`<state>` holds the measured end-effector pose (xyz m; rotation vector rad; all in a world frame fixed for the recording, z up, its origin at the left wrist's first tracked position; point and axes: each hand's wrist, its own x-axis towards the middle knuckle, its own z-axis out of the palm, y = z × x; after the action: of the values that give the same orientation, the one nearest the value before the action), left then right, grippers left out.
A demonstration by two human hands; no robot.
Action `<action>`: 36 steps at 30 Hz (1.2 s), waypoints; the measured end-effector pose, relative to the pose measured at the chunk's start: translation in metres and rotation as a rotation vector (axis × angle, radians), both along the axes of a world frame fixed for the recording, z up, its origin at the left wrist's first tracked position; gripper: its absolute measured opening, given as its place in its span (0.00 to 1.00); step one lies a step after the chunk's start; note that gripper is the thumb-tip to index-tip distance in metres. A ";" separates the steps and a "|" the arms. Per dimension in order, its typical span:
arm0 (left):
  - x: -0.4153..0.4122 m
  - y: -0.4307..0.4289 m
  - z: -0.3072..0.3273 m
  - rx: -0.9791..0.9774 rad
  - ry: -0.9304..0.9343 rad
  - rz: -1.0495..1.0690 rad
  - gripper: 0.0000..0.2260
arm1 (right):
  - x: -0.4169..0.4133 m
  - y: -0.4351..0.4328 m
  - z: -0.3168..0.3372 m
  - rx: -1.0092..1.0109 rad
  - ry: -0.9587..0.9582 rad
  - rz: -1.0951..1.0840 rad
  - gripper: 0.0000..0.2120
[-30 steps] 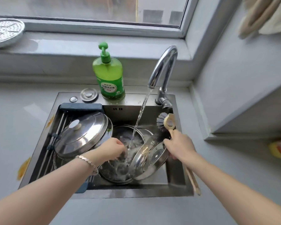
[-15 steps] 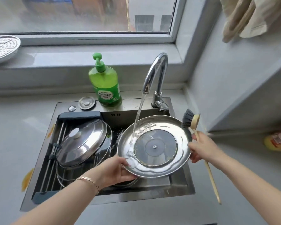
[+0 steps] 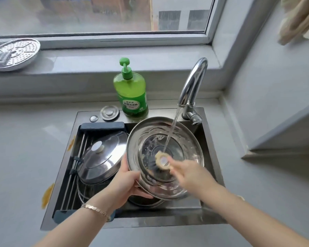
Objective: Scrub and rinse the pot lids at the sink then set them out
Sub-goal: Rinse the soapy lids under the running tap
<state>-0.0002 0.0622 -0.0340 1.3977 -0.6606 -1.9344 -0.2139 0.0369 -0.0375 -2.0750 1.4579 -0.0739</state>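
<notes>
**Brush swinging in from the right onto the lid**

Head view: since half a second ago the dish brush is no longer standing off beside the right rim. It is now pressing on the middle of the pot lid, which is tipping its inner face up over the sink, right side of the basin, under the running faucet.

Scrubbing appears to be the step in hand, with water falling on the lid at the same time. Next, the brush probably needs working round the outer ring, and then the lid needs turning over.

The left hand is grasping the lid's near-left rim, thumb on the inner face and fingers curling beneath. The right hand is clenching the brush handle, though blur is hiding its fingers.

A second lid is lying on the left, touching neither hand.
</notes>
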 end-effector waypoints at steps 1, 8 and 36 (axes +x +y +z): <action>-0.001 -0.001 0.001 -0.014 0.008 -0.008 0.36 | -0.003 -0.012 0.000 -0.039 0.019 -0.069 0.18; -0.011 -0.005 0.009 -0.067 0.044 -0.014 0.32 | 0.011 -0.017 -0.002 -0.055 -0.094 -0.079 0.16; -0.019 -0.003 0.020 -0.060 -0.103 -0.106 0.35 | 0.032 -0.061 -0.001 -0.091 -0.097 -0.335 0.15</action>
<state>-0.0193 0.0596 -0.0141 1.4586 -0.8507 -1.9169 -0.1817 -0.0241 -0.0386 -1.8476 1.7549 -0.3736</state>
